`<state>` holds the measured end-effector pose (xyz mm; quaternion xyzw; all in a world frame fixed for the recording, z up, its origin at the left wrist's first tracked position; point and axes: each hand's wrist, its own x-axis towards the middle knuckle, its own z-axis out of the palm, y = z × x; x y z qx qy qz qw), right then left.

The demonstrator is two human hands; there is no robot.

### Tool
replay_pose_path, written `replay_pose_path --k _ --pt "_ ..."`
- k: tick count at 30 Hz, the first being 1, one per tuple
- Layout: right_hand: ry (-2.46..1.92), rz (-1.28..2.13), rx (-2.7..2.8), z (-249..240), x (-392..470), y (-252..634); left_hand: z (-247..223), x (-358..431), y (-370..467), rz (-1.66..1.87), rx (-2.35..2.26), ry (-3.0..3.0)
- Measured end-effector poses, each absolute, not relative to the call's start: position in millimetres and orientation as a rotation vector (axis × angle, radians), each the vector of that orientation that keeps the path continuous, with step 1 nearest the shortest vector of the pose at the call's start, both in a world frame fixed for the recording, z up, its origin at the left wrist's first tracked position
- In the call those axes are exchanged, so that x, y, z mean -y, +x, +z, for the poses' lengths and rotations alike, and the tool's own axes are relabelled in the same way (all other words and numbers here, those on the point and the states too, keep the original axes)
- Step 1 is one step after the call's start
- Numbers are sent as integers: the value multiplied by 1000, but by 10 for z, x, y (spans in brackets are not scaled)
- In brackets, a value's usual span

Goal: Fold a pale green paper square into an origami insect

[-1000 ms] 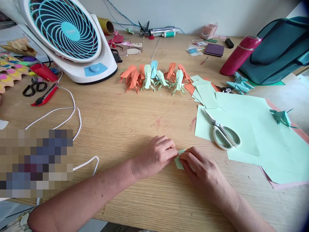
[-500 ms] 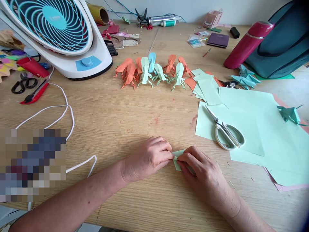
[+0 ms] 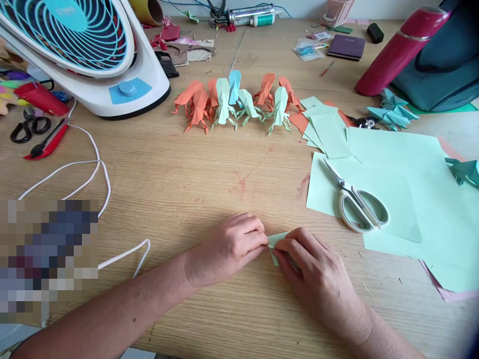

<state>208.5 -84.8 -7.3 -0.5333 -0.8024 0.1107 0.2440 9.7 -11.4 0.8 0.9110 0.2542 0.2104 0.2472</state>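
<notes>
Between both hands (image 3: 241,243) (image 3: 320,276), less green paper (image 3: 277,239) shows now

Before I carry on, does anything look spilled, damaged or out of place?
Reddish stains mark the bare desktop beyond the left hand, like an old spill. Thin slivers lie loose near the right hand, like stray offcuts.

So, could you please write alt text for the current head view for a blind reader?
Left hand and right hand pinch small pale green paper at a wooden desk. Behind stand orange, green and blue folded figures; scissors rest on green sheets at right.
</notes>
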Motion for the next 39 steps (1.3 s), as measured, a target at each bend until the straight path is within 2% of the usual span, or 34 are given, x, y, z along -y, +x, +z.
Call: replay_pose_path --k 14,39 --pt "-1507 384 2110 -79 829 2034 22 174 174 467 -912 2349" --pt "-1454 491 2102 -61 853 2142 -34 183 269 442 -1037 2388"
